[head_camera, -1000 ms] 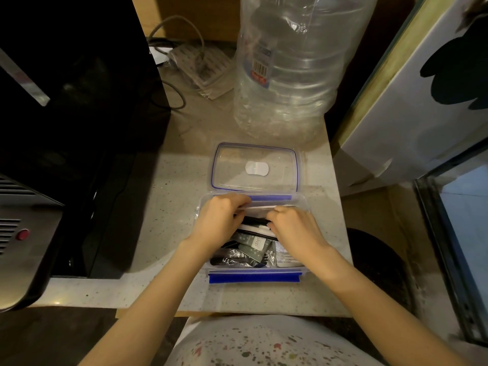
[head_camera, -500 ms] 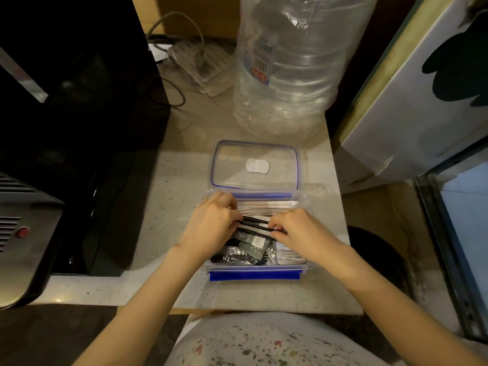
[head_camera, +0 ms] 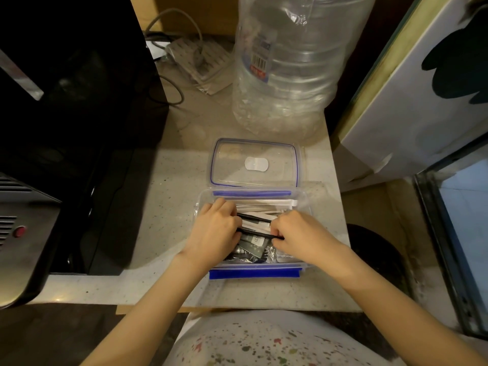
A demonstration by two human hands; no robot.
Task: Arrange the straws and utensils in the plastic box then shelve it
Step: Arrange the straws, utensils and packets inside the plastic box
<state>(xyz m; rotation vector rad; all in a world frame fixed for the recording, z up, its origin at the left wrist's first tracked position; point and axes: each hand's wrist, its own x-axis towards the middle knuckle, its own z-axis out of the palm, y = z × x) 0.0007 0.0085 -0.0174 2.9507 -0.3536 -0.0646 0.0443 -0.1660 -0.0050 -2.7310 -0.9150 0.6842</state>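
Beyond your knuckles stands the big water bottle (head_camera: 285, 67), the lid (head_camera: 254, 163) flat before it. Under both hands sits the plastic box (head_camera: 253, 272). Your left hand (head_camera: 215, 233) and right hand (head_camera: 301, 235) pinch a black straw (head_camera: 260, 235) between them, paper-wrapped straws (head_camera: 266, 206) just past your fingertips.

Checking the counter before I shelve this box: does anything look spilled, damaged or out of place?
Nothing spilled. The big clear water bottle behind the lid looks crumpled and dented near its base. Inside the plastic box, the packets lie jumbled.
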